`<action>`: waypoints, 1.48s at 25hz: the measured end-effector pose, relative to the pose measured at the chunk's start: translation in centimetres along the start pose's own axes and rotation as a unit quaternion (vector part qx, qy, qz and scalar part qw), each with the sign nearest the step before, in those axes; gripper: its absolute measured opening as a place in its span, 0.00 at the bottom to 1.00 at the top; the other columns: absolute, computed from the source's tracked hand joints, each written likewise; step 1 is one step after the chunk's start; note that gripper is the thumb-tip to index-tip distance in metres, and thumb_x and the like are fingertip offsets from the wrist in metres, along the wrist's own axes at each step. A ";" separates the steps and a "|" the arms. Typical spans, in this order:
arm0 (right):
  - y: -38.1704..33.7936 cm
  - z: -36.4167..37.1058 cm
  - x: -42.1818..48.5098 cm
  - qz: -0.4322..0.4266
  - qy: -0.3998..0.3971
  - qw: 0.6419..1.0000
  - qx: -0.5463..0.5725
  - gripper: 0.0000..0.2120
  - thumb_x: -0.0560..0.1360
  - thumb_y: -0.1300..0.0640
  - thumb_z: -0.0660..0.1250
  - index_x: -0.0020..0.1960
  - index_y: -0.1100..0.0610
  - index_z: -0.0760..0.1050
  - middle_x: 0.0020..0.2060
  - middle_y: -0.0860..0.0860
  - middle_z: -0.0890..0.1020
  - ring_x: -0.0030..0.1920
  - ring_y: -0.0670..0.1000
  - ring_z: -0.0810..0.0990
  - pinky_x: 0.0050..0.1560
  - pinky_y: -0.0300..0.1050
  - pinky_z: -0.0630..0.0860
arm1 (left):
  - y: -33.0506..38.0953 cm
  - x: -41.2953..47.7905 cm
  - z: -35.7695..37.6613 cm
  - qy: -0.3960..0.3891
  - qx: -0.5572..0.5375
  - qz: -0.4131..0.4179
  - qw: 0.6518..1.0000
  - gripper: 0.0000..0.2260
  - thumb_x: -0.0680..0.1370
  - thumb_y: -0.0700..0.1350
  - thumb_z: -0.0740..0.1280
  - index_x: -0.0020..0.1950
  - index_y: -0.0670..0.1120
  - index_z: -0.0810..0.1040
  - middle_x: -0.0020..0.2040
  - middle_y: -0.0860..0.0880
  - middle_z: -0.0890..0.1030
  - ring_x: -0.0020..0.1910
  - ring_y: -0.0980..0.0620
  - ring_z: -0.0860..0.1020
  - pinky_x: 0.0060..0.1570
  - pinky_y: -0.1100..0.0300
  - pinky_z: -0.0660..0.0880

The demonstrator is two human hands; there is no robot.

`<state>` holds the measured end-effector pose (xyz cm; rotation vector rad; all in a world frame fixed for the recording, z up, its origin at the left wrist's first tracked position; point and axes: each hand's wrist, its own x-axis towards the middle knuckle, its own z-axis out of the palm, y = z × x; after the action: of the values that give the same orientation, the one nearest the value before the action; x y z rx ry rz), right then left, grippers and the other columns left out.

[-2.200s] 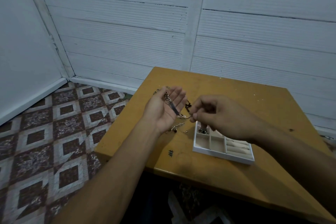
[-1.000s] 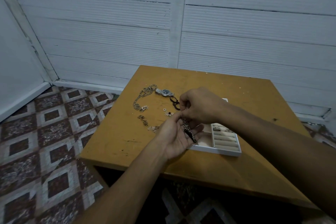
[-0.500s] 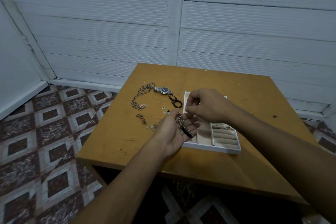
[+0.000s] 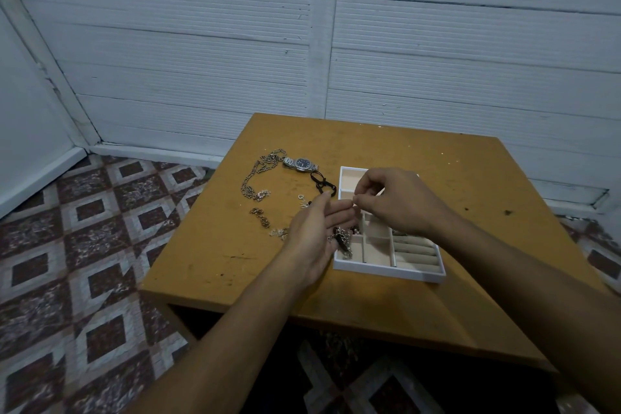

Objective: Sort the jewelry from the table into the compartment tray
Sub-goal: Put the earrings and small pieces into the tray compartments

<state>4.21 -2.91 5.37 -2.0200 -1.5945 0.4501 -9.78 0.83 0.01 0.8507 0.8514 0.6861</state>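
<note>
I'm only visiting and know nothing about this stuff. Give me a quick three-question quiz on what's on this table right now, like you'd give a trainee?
1. True or false: the silver wristwatch with a dark dial lies inside the white compartment tray.
2. The small tangle of metal jewelry rests on: A the open left hand; B the tray; C the watch.
3. Fill in: on the ochre wooden table, the long silver chain necklace lies to the ___ of the watch.
Key: 1 false; 2 A; 3 left.
</note>
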 end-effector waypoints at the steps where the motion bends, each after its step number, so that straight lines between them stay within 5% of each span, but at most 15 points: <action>1: 0.1 0.1 -0.1 0.000 0.000 1.000 -0.001 0.02 0.72 0.55 0.69 0.41 0.50 0.79 0.38 0.46 0.82 0.35 0.41 0.76 0.29 0.30 0.66 | -0.1 0.0 0.0 -0.004 -0.001 0.000 1.000 0.21 0.83 0.53 0.54 0.59 0.39 0.79 0.56 0.41 0.82 0.58 0.47 0.80 0.62 0.52 0.73; 8: 0.9 0.7 -0.8 0.000 0.006 1.000 0.015 0.00 0.72 0.54 0.69 0.42 0.50 0.79 0.37 0.45 0.82 0.34 0.40 0.76 0.31 0.29 0.68 | -0.1 -0.5 0.0 -0.006 -0.009 0.030 1.000 0.19 0.83 0.52 0.54 0.58 0.41 0.78 0.56 0.42 0.82 0.57 0.48 0.80 0.57 0.57 0.75; 15: 0.1 2.5 -1.2 -0.010 -0.024 0.998 0.062 0.03 0.72 0.57 0.70 0.41 0.50 0.79 0.34 0.46 0.82 0.31 0.38 0.77 0.32 0.28 0.69 | 0.0 -1.4 -2.9 0.054 0.006 0.089 0.995 0.16 0.83 0.49 0.56 0.49 0.41 0.80 0.47 0.43 0.85 0.49 0.46 0.84 0.53 0.51 0.79; 21: -1.6 4.5 0.0 -0.028 -0.048 0.998 0.037 0.02 0.73 0.58 0.69 0.44 0.51 0.79 0.37 0.45 0.81 0.37 0.40 0.76 0.33 0.32 0.69 | 1.9 -1.4 -8.1 0.129 0.136 0.156 0.970 0.16 0.83 0.50 0.55 0.48 0.44 0.80 0.46 0.46 0.85 0.46 0.49 0.83 0.48 0.56 0.80; 24: -1.9 5.3 1.2 -0.031 -0.049 0.998 0.012 0.04 0.73 0.59 0.68 0.44 0.50 0.78 0.39 0.46 0.82 0.38 0.41 0.77 0.34 0.33 0.68 | 2.1 -1.4 -10.7 0.154 0.235 0.197 0.939 0.16 0.83 0.50 0.55 0.48 0.47 0.80 0.46 0.49 0.83 0.47 0.53 0.81 0.48 0.60 0.77; 29: -1.7 6.4 2.9 -0.031 -0.060 0.996 -0.060 0.04 0.73 0.58 0.67 0.45 0.49 0.78 0.42 0.46 0.82 0.43 0.48 0.79 0.40 0.42 0.74 | 1.4 -1.0 -12.5 0.139 0.448 0.277 0.838 0.14 0.82 0.52 0.56 0.48 0.49 0.79 0.43 0.54 0.80 0.43 0.60 0.75 0.42 0.59 0.72; 37: -2.7 7.7 3.9 -0.071 -0.095 0.981 -0.151 0.06 0.72 0.47 0.68 0.47 0.48 0.78 0.47 0.48 0.80 0.51 0.51 0.77 0.53 0.50 0.74 | -0.7 -0.2 -12.9 0.106 0.587 0.335 0.729 0.09 0.80 0.49 0.61 0.56 0.49 0.77 0.59 0.53 0.76 0.60 0.57 0.68 0.58 0.66 0.62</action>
<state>-1.24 2.78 1.01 -2.1132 -2.0139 0.3748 -20.71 4.94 -5.44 2.3567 1.1920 0.8451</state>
